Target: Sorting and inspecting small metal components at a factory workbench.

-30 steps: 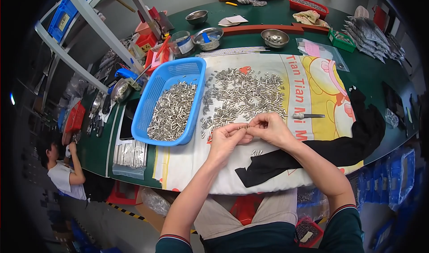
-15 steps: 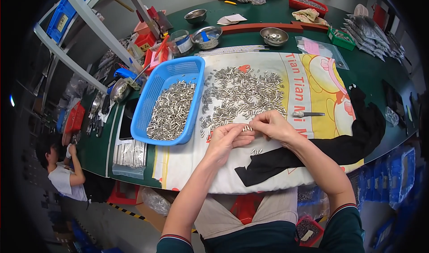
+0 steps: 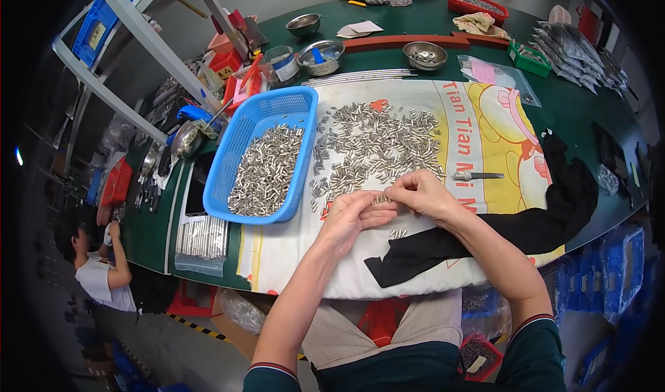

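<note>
Several small silvery metal pins (image 3: 380, 199) lie in a row between my two hands, above the cloth. My left hand (image 3: 350, 215) is closed on them, thumb against its fingers. The thumb and fingertips of my right hand (image 3: 420, 194) pinch the other end of that row. Just beyond my hands, a wide pile of loose metal pins (image 3: 385, 142) is spread over the printed white cloth (image 3: 339, 271). A small group of pins (image 3: 398, 234) sits apart, below my right hand. To the left, a blue plastic basket (image 3: 296, 177) holds many more pins.
A black cloth sleeve (image 3: 471, 241) lies across the right side, near a dark-handled tool (image 3: 478, 176). Metal bowls (image 3: 424, 56) and thin rods (image 3: 360, 78) are at the back. A bag of rods (image 3: 201, 239) is left of the basket. Two other people work at the green table.
My hands keep nearly the same place, with only slight finger movement around the pins. The person at the left has shifted the head a little.
</note>
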### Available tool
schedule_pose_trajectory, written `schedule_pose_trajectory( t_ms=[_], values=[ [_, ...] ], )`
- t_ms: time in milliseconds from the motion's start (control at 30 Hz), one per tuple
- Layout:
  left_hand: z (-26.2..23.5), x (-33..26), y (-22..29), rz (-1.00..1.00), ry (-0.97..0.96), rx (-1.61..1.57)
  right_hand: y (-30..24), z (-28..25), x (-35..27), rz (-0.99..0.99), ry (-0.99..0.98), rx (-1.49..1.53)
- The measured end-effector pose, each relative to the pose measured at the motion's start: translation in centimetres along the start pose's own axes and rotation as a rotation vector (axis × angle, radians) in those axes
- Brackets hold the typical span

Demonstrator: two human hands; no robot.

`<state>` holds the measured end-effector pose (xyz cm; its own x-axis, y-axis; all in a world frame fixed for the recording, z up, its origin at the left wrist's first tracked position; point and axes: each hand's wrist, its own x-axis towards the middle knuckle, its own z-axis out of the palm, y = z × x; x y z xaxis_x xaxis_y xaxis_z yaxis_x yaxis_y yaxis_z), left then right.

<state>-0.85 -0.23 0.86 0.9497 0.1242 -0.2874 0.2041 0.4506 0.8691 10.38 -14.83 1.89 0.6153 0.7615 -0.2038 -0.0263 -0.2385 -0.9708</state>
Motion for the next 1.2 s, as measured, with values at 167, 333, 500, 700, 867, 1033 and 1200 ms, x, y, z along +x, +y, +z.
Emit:
schedule_pose_trajectory(
  t_ms=[167,333,500,700,867,1033,1200],
  values=[
    [-0.1,0.0,0.0,-0.011,-0.021,-0.024,0.1,0.1,0.1,-0.012,0.005,-0.036],
    [-0.1,0.0,0.1,-0.024,-0.02,-0.034,0.3,0.3,0.1,-0.031,0.006,-0.053],
    [-0.3,0.1,-0.1,-0.038,-0.033,-0.051,0.7,0.3,0.2,-0.063,0.02,-0.064],
    [-0.1,0.1,-0.1,-0.033,-0.031,-0.1,1.0,0.4,0.5,-0.095,0.025,-0.099],
    [-0.3,0.1,-0.1,-0.034,-0.065,-0.093,1.0,0.4,0.5,-0.114,0.034,-0.123],
    [-0.3,0.1,0.0,-0.047,-0.073,-0.17,1.0,0.5,0.4,-0.122,0.048,-0.145],
    [-0.7,0.2,-0.2,-0.097,-0.094,-0.244,0.7,0.7,0.3,-0.144,0.052,-0.154]
  ],
)
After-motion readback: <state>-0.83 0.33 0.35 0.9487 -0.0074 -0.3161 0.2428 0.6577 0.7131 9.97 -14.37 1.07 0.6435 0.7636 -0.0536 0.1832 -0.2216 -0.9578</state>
